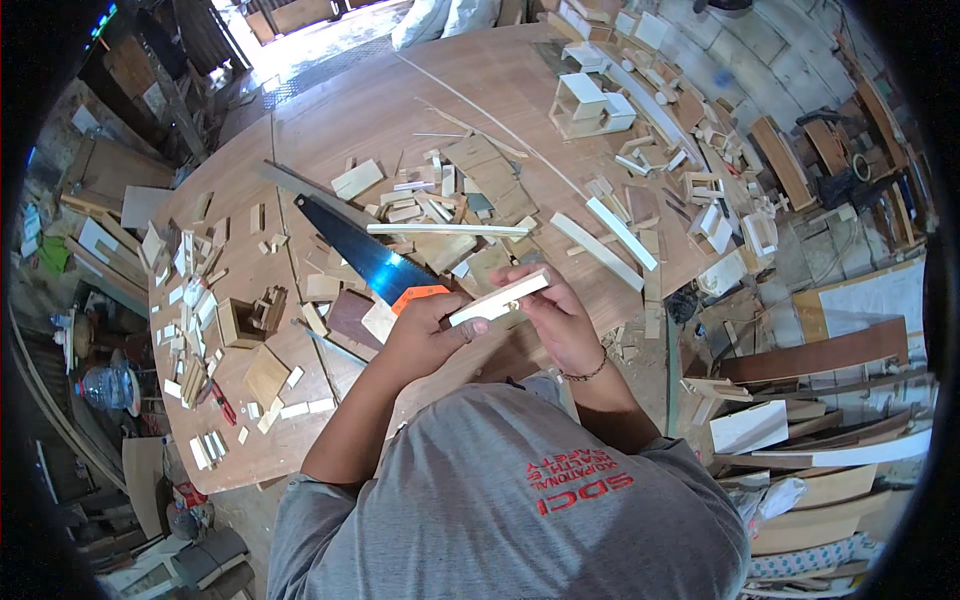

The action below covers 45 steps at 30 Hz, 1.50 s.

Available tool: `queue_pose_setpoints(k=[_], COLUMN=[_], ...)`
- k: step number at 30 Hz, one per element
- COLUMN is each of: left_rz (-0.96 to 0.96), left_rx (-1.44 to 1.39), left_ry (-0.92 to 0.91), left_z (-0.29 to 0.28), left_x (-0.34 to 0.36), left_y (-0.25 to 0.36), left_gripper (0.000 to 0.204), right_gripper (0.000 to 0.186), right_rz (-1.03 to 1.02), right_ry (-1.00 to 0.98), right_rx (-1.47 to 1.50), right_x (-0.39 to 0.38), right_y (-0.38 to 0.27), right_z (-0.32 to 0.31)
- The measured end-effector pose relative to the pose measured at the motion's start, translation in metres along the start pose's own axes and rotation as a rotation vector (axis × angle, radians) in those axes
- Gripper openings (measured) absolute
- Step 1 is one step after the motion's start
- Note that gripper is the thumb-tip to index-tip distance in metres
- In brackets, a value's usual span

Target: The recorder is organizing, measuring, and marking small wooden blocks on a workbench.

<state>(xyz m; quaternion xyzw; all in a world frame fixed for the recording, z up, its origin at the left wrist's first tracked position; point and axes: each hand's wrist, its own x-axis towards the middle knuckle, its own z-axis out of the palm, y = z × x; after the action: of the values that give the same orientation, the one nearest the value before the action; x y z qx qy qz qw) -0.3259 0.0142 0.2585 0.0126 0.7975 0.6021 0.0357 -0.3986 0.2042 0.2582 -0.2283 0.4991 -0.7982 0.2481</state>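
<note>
My left hand [428, 330] grips one end of a short pale wooden strip [490, 300], thumb against its near side. My right hand [548, 318] holds the other end, fingers closed around it, with a small curled bit of wood [512, 305] at its fingertips on the strip's edge. A hand saw with a blue blade [355, 245] and an orange handle [408, 297] lies just beyond my left hand. A long pale strip [440, 229] lies across the offcuts behind my hands, and two more strips [612, 226] [590, 245] lie to their right.
The wooden worktable [480, 120] carries scattered offcuts [420, 200], small box pieces [240, 325], white-topped wooden assemblies [580, 100] and red-handled pliers [222, 405]. A water jug [108, 388] stands at left. Boards [820, 350] lean along the right, and white sacks [425, 22] sit beyond the far edge.
</note>
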Motion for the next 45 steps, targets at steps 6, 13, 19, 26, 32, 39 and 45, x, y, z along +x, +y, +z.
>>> queue_pose_setpoints(k=[6,13,19,26,32,39,45], left_rz=[-0.087,-0.014,-0.237,-0.371,-0.423,-0.377,-0.239], left_rx=[0.103,0.133,-0.069,-0.345,-0.320,-0.395,-0.189], left_ry=[0.041,0.076,-0.013,-0.260,-0.301,-0.236,0.058], left_z=[-0.006,-0.007,-0.016,-0.025,-0.030,-0.027,-0.029], left_x=[-0.014,-0.022,-0.030,-0.042,-0.047,-0.056,-0.070], left_y=[0.012,0.013,0.021,-0.009,-0.004,-0.017,0.004], left_gripper=[0.032,0.030,0.033,0.050,0.053,0.048,0.035], right_gripper=[0.025,0.024,0.026,0.024,0.022,0.018,0.021], right_rz=[0.111,0.152,0.183,0.129,0.102,0.070,0.027], right_ry=[-0.103,-0.134,-0.013,0.005,-0.024,-0.073,-0.133], right_rx=[-0.081,-0.012,-0.066,-0.254,-0.345,-0.437,-0.420], right_x=[0.005,0.006,0.008,0.008,0.005,0.004,0.001], right_y=[0.001,0.008,0.008,-0.008,-0.005,-0.003,0.004], right_z=[0.008,0.011,0.015,0.005,0.008,0.017,0.025])
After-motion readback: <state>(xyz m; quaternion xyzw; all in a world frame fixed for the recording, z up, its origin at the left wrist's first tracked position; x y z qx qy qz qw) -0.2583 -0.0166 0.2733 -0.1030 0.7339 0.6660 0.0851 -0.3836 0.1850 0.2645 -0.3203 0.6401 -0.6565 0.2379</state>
